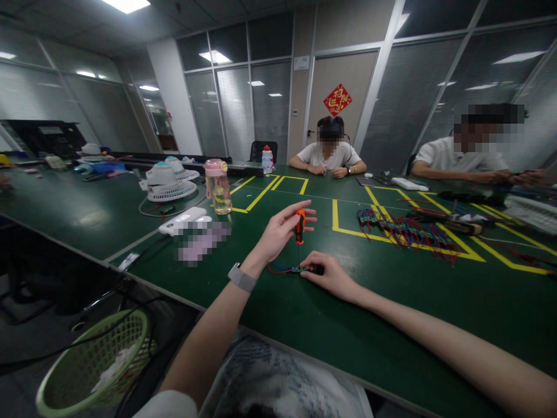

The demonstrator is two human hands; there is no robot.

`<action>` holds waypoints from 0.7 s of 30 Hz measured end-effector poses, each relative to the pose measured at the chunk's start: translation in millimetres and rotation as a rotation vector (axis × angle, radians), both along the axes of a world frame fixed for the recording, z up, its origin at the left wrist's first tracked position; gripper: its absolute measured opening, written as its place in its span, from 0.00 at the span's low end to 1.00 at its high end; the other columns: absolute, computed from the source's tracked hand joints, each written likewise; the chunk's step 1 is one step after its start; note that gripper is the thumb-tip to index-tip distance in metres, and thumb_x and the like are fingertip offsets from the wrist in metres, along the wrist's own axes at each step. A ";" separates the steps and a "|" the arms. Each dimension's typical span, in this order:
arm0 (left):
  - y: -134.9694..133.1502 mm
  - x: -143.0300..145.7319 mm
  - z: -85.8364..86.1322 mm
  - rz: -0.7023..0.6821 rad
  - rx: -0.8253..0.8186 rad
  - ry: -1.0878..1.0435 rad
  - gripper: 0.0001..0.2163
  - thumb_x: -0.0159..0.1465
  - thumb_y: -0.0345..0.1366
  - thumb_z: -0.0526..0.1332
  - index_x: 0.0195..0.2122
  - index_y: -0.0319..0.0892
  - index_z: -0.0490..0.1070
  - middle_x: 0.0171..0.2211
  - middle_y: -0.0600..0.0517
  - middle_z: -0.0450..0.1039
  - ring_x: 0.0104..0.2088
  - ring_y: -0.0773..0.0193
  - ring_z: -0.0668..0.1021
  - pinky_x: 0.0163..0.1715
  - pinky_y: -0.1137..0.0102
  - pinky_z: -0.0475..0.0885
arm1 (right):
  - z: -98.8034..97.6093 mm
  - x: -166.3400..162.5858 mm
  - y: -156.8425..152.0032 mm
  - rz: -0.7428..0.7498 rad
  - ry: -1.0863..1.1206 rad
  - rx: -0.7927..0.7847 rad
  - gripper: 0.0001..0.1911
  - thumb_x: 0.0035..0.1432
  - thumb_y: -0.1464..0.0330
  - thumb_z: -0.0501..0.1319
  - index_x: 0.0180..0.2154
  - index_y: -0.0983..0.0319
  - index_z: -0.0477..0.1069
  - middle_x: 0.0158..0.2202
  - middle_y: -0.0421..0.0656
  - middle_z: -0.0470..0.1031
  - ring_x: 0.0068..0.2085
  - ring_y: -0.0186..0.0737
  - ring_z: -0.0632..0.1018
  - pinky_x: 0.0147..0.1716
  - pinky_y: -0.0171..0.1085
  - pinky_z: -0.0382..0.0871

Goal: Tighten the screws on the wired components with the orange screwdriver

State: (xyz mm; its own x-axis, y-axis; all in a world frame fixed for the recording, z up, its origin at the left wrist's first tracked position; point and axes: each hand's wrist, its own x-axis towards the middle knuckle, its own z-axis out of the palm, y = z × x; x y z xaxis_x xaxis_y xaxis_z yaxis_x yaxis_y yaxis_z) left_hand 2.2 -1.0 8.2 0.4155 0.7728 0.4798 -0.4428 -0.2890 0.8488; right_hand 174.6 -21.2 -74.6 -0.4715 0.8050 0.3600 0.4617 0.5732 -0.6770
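My left hand (281, 232) pinches a small orange-handled screwdriver (300, 225), held upright with its tip pointing down. Below the tip lies a small black part with red and blue wires (290, 269) on the green table (348, 325). My right hand (331, 274) rests on the table and presses that wired part down with closed fingers. A grey watch band sits on my left wrist.
A pile of coloured wire bundles (404, 232) lies to the right inside yellow tape lines. A pink-lidded bottle (217, 187), white fans (169, 181) and a white box (185, 220) stand to the left. Two people sit across the table. A green basket (98, 363) is on the floor at lower left.
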 end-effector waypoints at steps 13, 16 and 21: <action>-1.5 -0.3 0.7 -0.062 -0.031 -0.008 0.17 0.63 0.39 0.56 0.53 0.43 0.68 0.46 0.45 0.71 0.43 0.59 0.75 0.42 0.62 0.71 | 1.1 0.2 -0.1 -0.005 -0.012 0.009 0.07 0.54 0.67 0.62 0.34 0.62 0.75 0.31 0.42 0.71 0.32 0.35 0.71 0.33 0.36 0.67; -1.3 -1.1 -0.4 0.038 0.012 0.048 0.16 0.59 0.38 0.62 0.48 0.42 0.71 0.37 0.49 0.72 0.34 0.65 0.75 0.36 0.69 0.71 | 1.7 -0.2 -0.5 -0.006 -0.006 0.006 0.06 0.53 0.67 0.62 0.34 0.62 0.75 0.31 0.42 0.71 0.32 0.35 0.71 0.32 0.36 0.66; 4.2 -1.7 -3.4 0.179 0.041 0.077 0.14 0.61 0.38 0.60 0.47 0.43 0.72 0.39 0.50 0.71 0.38 0.67 0.73 0.40 0.71 0.69 | 0.6 -0.4 -0.1 -0.005 -0.008 0.000 0.07 0.53 0.68 0.62 0.35 0.63 0.75 0.32 0.43 0.72 0.31 0.35 0.71 0.32 0.36 0.67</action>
State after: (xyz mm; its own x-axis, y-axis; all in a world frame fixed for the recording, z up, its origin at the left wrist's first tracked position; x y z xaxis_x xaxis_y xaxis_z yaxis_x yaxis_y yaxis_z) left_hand 0.5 3.1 4.7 0.3104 0.8180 0.4844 -0.3152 -0.3922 0.8642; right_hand 174.1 -21.2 -74.1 -0.4702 0.8075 0.3561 0.4700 0.5706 -0.6734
